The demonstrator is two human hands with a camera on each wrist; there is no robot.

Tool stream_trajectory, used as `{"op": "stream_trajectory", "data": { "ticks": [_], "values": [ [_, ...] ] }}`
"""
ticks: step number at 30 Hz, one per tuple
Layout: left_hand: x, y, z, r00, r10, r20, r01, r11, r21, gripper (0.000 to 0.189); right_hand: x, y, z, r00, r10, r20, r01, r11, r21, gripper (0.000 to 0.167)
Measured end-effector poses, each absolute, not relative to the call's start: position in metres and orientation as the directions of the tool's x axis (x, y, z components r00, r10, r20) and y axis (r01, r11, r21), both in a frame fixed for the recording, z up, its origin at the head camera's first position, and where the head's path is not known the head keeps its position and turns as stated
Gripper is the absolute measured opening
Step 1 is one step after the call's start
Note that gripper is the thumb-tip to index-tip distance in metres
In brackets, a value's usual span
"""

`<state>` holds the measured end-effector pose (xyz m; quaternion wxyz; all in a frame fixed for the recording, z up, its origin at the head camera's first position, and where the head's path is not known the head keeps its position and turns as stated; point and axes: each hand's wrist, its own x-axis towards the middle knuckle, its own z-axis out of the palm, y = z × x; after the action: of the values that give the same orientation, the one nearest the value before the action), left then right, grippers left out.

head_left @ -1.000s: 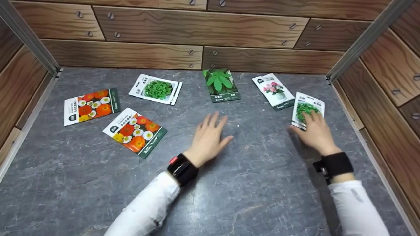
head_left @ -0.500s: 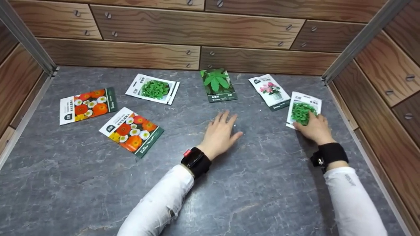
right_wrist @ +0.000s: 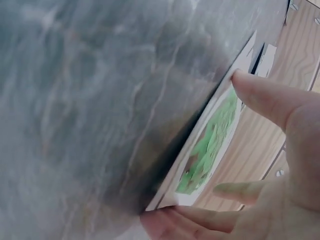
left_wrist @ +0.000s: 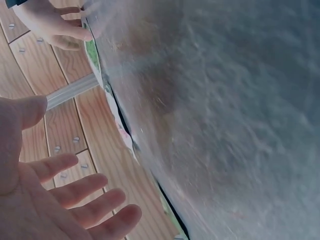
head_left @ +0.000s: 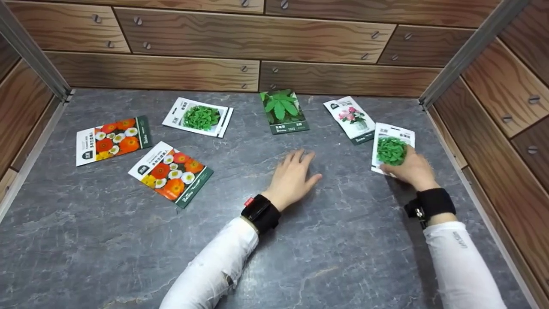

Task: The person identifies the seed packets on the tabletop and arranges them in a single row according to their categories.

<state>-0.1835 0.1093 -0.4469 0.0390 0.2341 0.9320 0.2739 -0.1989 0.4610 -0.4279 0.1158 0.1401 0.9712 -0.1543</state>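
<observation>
My right hand (head_left: 412,170) holds a white seed packet with a green leafy picture (head_left: 391,150) at the right of the table. In the right wrist view, the thumb is at one edge of this packet (right_wrist: 212,137) and fingers are at the opposite edge, with a dark shadow beneath. Its upper left corner meets or slightly overlaps the pink-flower seed packet (head_left: 352,118). Near the middle, my left hand (head_left: 291,177) has its fingers extended and holds nothing. Beyond that hand lies a green seed packet with a large leaf (head_left: 283,107).
On the left lie two orange-flower seed packets, one farther back (head_left: 113,139) and one nearer (head_left: 171,172). Another white leafy-green packet (head_left: 198,117) lies behind them. Wood-patterned panels (head_left: 184,71) enclose the back and sides of the grey marbled table (head_left: 334,240).
The right hand has gone from lying over the packet to gripping it by the edges, and the packet has shifted slightly left and nearer. The left hand has moved a little right.
</observation>
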Motion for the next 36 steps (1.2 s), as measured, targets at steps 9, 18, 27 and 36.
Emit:
{"op": "stream_trajectory", "data": {
  "ticks": [9,18,27,36],
  "values": [
    [-0.179,0.115,-0.448,-0.878,0.476,0.044,0.417,0.718,0.558,0.066,-0.183,0.457,-0.428,-0.965,0.222,-0.138,0.259,0.886,-0.386,0.082],
    [-0.178,0.116,-0.452,-0.91,0.413,0.014,0.309,0.657,0.688,0.061,-0.17,0.421,-0.417,-0.986,0.14,-0.089,0.166,0.804,-0.571,0.062],
    [-0.177,0.132,-0.451,-0.926,0.377,-0.005,0.198,0.498,0.845,0.056,-0.156,0.389,-0.405,-0.999,0.045,-0.018,0.044,0.675,-0.736,0.06],
    [-0.178,0.14,-0.461,-0.955,0.296,-0.019,0.084,0.333,0.939,0.055,-0.15,0.37,-0.405,-1.0,0.005,-0.029,0.026,0.591,-0.807,0.061]
  ]
}}
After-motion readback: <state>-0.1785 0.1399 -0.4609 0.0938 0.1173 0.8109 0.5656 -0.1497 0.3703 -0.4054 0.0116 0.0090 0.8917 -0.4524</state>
